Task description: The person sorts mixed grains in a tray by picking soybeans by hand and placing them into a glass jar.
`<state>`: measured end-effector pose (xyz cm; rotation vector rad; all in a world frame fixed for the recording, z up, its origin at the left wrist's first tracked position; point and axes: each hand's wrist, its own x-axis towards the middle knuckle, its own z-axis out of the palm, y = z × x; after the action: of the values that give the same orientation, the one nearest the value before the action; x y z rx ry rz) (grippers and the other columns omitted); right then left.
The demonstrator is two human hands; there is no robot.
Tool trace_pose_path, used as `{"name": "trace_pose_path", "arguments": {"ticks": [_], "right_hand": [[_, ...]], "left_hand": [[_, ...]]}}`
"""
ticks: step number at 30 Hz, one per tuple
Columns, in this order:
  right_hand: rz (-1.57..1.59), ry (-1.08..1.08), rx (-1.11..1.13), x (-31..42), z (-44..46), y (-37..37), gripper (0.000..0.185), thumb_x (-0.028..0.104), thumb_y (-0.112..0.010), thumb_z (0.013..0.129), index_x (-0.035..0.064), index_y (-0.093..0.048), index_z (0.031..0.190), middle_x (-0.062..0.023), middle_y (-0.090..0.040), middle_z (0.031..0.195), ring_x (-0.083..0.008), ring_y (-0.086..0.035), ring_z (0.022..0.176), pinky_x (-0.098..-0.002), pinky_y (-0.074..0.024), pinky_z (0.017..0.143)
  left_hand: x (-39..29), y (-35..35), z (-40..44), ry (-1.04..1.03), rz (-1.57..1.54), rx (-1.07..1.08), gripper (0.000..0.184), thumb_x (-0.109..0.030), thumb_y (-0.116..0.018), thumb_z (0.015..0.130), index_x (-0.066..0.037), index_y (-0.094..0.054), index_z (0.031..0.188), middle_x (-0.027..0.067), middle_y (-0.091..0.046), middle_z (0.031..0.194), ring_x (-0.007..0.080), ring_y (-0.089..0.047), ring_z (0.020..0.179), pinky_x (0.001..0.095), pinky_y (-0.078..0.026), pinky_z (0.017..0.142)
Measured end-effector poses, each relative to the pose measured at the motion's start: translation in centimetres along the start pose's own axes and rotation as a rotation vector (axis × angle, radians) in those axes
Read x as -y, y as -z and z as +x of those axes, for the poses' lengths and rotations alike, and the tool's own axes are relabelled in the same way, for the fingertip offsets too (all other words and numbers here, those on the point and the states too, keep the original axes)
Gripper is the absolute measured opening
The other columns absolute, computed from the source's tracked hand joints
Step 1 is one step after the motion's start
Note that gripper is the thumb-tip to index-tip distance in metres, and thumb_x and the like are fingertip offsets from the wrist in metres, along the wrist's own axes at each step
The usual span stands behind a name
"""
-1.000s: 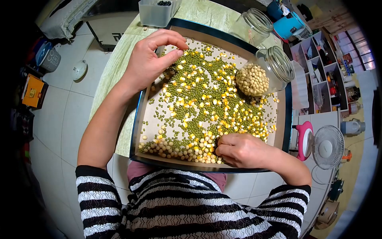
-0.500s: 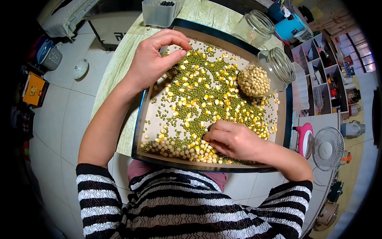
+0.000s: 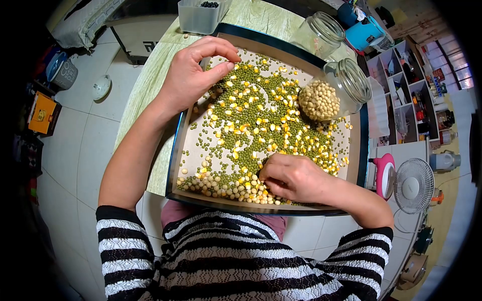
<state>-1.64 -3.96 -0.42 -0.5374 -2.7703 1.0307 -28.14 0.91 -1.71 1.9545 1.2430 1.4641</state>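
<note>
A shallow tray (image 3: 360,131) holds mixed green mung beans (image 3: 246,156), yellow corn kernels (image 3: 243,128) and pale soybeans (image 3: 216,183). The soybeans gather along its near edge. My left hand (image 3: 193,72) rests over the tray's far left edge, thumb and curved fingers apart, with nothing visible between them. Down among the grains near the front, my right hand (image 3: 291,175) has its fingers drawn together; their tips are hidden, so whatever they pinch does not show. A glass jar of soybeans (image 3: 321,99) lies on its side at the tray's right, its mouth pointing right.
Behind the tray stands another glass jar (image 3: 319,36). A translucent plastic container (image 3: 198,19) with dark beans is at the table's back left. To the right are a white fan (image 3: 412,185), a pink-and-white device (image 3: 384,178) and shelves (image 3: 401,80).
My right hand has shifted very slightly to the right over the grains. My left hand stays in nearly the same place, and the view has moved a little.
</note>
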Motion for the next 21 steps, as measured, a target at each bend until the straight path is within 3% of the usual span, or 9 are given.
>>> {"name": "trace_pose_path", "arguments": {"ticks": [5,7,11,16,21], "right_hand": [[0.012,0.022,-0.011,0.2,0.0,-0.2,0.006,0.006,-0.06,0.076,0.0013,-0.056,0.078,-0.012,-0.053,0.074,-0.0292,-0.057,0.066,-0.0381,-0.0493,0.059],[-0.094,0.006,0.071,0.5,0.0,0.1,0.012,0.006,-0.066,0.074,0.0049,-0.06,0.085,-0.0094,-0.057,0.08,-0.0258,-0.06,0.069,-0.0338,-0.0507,0.06],[-0.102,0.008,0.098,0.6,0.0,0.2,0.012,0.007,-0.065,0.075,0.0049,-0.059,0.085,-0.0094,-0.057,0.078,-0.0255,-0.059,0.067,-0.0336,-0.0502,0.058],[0.007,-0.046,-0.041,1.2,-0.4,1.9,0.008,0.008,-0.06,0.079,0.0027,-0.056,0.083,-0.0112,-0.057,0.076,-0.0276,-0.059,0.068,-0.035,-0.0497,0.061],[-0.094,-0.087,-0.192,2.0,-0.9,4.8,0.009,0.008,-0.064,0.077,0.0043,-0.061,0.084,-0.0095,-0.061,0.077,-0.0241,-0.062,0.07,-0.0316,-0.0507,0.062]], "left_hand": [[0.1,0.0,0.0,-0.025,0.011,-0.025,0.012,-0.004,-0.063,0.075,-0.003,-0.066,0.086,0.0062,-0.063,0.093,0.0164,-0.06,0.091,0.0284,-0.045,0.085],[0.0,0.1,0.0,0.027,-0.009,0.02,0.009,-0.006,-0.063,0.077,-0.001,-0.064,0.085,0.0073,-0.062,0.096,0.0174,-0.056,0.097,0.0295,-0.04,0.089],[0.0,0.0,0.0,0.031,-0.014,0.012,0.009,-0.005,-0.062,0.077,0.0,-0.063,0.084,0.0074,-0.062,0.096,0.0175,-0.056,0.097,0.0293,-0.041,0.088],[0.0,0.1,-0.1,0.032,-0.02,0.01,0.008,-0.005,-0.062,0.077,-0.001,-0.064,0.084,0.0076,-0.062,0.097,0.0174,-0.056,0.097,0.0294,-0.041,0.088],[-0.1,0.0,0.0,0.043,-0.037,0.008,0.008,-0.005,-0.062,0.077,-0.001,-0.063,0.084,0.0075,-0.062,0.097,0.0175,-0.056,0.097,0.0296,-0.04,0.089]]}}
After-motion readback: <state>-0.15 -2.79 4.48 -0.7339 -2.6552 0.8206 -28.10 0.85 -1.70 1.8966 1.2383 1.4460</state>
